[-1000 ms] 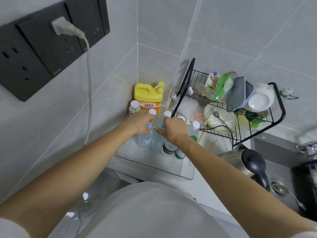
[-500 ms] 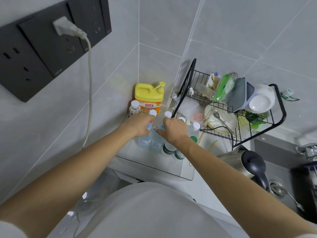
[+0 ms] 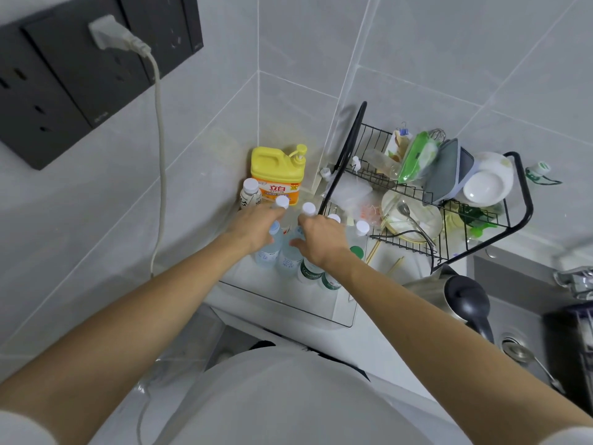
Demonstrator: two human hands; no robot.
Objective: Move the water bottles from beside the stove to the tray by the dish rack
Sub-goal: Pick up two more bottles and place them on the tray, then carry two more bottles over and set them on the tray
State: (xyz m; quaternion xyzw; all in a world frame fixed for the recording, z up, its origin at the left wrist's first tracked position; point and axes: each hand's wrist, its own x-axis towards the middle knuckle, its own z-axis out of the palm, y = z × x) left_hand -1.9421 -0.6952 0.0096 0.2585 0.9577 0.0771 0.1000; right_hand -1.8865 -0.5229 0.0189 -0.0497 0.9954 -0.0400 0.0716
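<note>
Both hands over the clear tray [image 3: 288, 303] beside the dish rack [image 3: 449, 220] — left hand [image 3: 256, 229] and right hand [image 3: 321, 239] each grasping upright water bottles [image 3: 290, 258] — which should be settled flat, caps clear of neighbours, before letting go.

Large pale grey wall tiles [image 3: 417, 43] meet in a corner above a white tabletop [image 3: 378, 345]. On the left wall, a black socket panel [image 3: 80, 78] holds a white plug [image 3: 112, 35], and its grey cord [image 3: 159, 149] hangs straight down the tiles. To the right, a grey sink [image 3: 513, 303] is set into the tabletop, with a round metal drain [image 3: 513, 348] and a chrome tap [image 3: 577, 277] at the frame's edge. The light is even and soft.
</note>
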